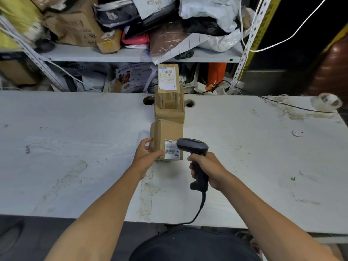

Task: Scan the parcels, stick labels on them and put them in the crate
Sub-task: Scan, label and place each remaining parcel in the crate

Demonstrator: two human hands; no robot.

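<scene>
The nearest box (pixel 165 136) is lying mid-desk, toward the near edge, with its barcode label (pixel 172 152) facing up. The left hand (pixel 146 155) is gripping its left side while the right hand (pixel 209 169) is clasping the scanner (pixel 194 147), aiming its head at that label. Behind it, two more boxes (pixel 169 95) are waiting stacked at the desk's (pixel 75 147) far edge. Scanning looks barely underway; labelling and crating remain, and no crate is showing.

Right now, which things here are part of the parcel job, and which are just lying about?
In use: nearest parcel held by left hand; scanner in right hand; two stacked parcels waiting.

Lying about: tape roll, shelf clutter, loose cable.
</scene>
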